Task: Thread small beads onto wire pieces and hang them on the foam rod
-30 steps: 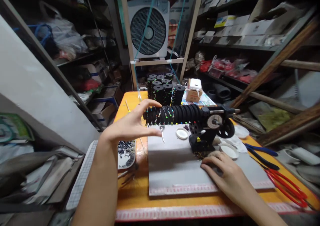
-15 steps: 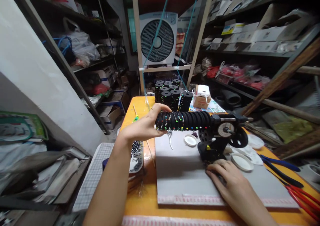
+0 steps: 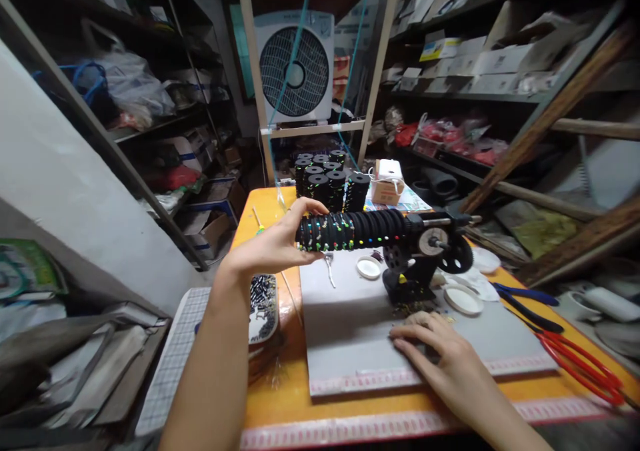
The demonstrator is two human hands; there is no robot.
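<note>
One black ridged roller (image 3: 367, 228) lies level in the left grip, its near end inside the curl of the left hand (image 3: 280, 241) and its length running out toward 3 o'clock. That grip is closed around the end, fingers over the top and thumb beneath. Small coloured beads dot the ridges nearest the hand, and a row of coloured pin heads runs along the lower side. The far end meets one black stand (image 3: 413, 281) at 3 to 4 o'clock.

The right hand (image 3: 443, 344) is at 4 to 5 o'clock from the roller, resting over the one grey board (image 3: 350, 344) with bent fingers; whether its grip pinches anything, I cannot tell.

Two white lids lie on the board: a small lid (image 3: 369, 268) at 5 o'clock, a larger lid (image 3: 464, 300) at 4. One bead tray (image 3: 276, 321) sits on the bench (image 3: 280, 408) at 7 to 8. At least nine upright rollers (image 3: 330, 188) cluster at 11, and one carton (image 3: 387, 193) stands at 1. One pair of red-handled scissors (image 3: 575, 361) lies toward 4.
</note>
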